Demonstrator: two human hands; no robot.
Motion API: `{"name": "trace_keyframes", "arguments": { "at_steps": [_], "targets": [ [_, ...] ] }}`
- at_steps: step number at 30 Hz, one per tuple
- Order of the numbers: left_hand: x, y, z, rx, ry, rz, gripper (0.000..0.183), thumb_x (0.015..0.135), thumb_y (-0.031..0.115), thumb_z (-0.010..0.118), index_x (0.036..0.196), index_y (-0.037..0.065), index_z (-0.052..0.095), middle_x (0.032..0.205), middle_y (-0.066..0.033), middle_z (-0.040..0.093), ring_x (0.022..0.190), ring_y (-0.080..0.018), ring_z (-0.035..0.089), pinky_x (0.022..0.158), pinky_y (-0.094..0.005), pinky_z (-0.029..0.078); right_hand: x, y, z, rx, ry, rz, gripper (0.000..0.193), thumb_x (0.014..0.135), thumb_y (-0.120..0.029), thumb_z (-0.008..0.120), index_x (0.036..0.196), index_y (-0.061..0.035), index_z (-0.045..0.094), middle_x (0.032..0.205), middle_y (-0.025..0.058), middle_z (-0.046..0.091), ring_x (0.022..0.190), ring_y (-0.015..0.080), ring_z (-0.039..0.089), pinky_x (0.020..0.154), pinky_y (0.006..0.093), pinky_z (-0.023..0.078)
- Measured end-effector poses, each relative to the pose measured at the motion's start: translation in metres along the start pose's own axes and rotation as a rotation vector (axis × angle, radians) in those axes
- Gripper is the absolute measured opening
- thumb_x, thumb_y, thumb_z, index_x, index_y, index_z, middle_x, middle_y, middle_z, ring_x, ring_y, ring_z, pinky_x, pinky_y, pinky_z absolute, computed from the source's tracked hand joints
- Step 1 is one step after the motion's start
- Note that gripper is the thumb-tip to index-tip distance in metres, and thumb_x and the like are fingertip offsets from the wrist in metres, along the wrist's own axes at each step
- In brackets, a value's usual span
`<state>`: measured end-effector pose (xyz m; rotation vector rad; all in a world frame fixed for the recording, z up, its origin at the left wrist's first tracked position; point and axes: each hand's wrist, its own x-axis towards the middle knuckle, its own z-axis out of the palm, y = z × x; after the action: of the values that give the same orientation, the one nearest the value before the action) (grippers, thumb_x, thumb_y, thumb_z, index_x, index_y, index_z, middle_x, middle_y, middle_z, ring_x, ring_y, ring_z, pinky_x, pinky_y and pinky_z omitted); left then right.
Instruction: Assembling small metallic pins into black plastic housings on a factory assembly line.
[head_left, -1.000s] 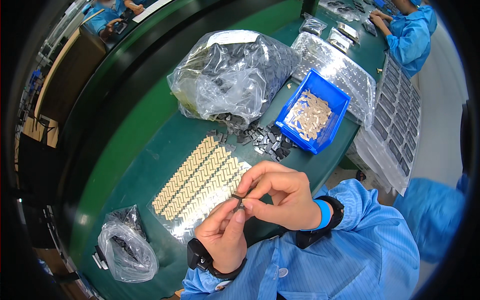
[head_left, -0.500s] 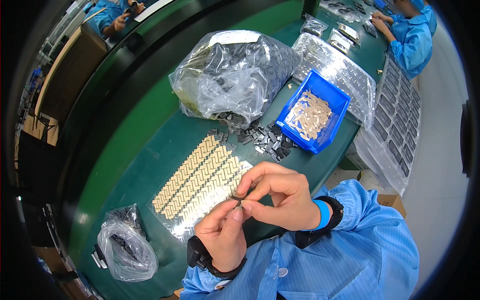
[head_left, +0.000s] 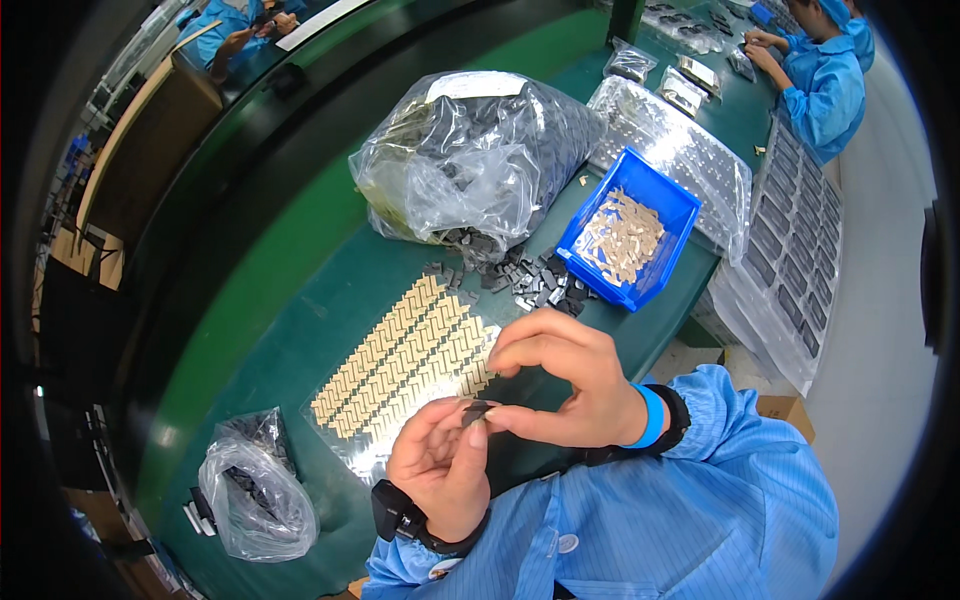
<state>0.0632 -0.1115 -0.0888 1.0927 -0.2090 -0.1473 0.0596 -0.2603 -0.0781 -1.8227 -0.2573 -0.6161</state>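
Note:
A small black plastic piece (head_left: pixel 475 412) is pinched between the thumb and fingers of my left hand (head_left: pixel 440 470). Beside it, the thumb tip of my right hand (head_left: pixel 580 385) reaches the piece's edge, while that hand's index finger is lifted well away, so its fingers are apart. Just beyond my hands lies a clear sheet carrying rows of tan adhesive strips (head_left: pixel 405 355) in a zigzag pattern. Loose black pieces (head_left: pixel 540 280) are heaped past the sheet's far end. To their right stands a blue bin (head_left: pixel 640 295) with many small tan strips (head_left: pixel 620 235) inside.
A large clear bag of black parts (head_left: pixel 475 150) stands at the back of the green table. A smaller open plastic bag (head_left: pixel 260 500) lies at the left. Trays under plastic film (head_left: pixel 790 250) sit at the right. Co-workers in blue (head_left: pixel 825 90) work at the far right and far left.
My right index finger has lifted off the black piece and opened away from the thumb. My left hand still holds the piece, which is now more exposed. The view has shifted slightly.

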Motion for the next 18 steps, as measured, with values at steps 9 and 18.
{"name": "trace_keyframes", "arguments": {
  "at_steps": [9, 18],
  "targets": [
    [0.0043, 0.0014, -0.0001, 0.003, -0.098, -0.03, 0.037, 0.079, -0.003, 0.056, 0.113, -0.004, 0.042, 0.093, -0.0147, 0.06, 0.086, -0.0195, 0.059, 0.075, -0.0291, 0.049, -0.0082, 0.0078, -0.0006, 0.741, -0.174, 0.386, 0.014, 0.075, -0.002, 0.064, 0.087, 0.0019, 0.058, 0.086, 0.0073, 0.053, 0.075, 0.0132, 0.053, 0.067, 0.0248, 0.043],
    [0.0081, 0.0049, -0.0077, 0.087, -0.29, -0.042, 0.041, 0.08, -0.008, 0.052, 0.119, -0.006, 0.04, 0.091, -0.0205, 0.06, 0.079, -0.0221, 0.061, 0.073, -0.0301, 0.05, -0.008, 0.0065, -0.0083, 1.184, -0.277, 0.77, 0.007, 0.077, -0.004, 0.06, 0.08, 0.0005, 0.054, 0.074, 0.005, 0.056, 0.069, 0.0105, 0.053, 0.063, 0.0219, 0.041]
  ]
}}
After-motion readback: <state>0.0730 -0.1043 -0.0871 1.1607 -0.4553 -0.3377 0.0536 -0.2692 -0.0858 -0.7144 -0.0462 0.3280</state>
